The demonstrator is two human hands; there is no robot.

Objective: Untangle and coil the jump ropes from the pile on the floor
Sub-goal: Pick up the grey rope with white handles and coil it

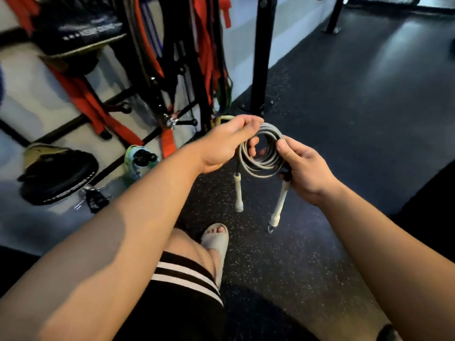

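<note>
A grey jump rope [258, 166] is wound into a round coil of several loops, held in the air above the dark floor. My left hand [226, 141] grips the coil's top left, fingers curled through the loops. My right hand [301, 168] pinches the coil's right side, thumb on top. Two white handles hang down from the coil: one [238, 193] below the left side, the other [279, 205] below my right hand, with a small metal ring at its tip. No pile of ropes shows in this view.
A black rack [261, 55] with red and black bands and straps [209, 57] stands ahead left against the white wall. Black pads [56, 175] and a green-white bottle [138, 161] lie at the wall's foot. My leg and sandal [216, 242] are below the coil.
</note>
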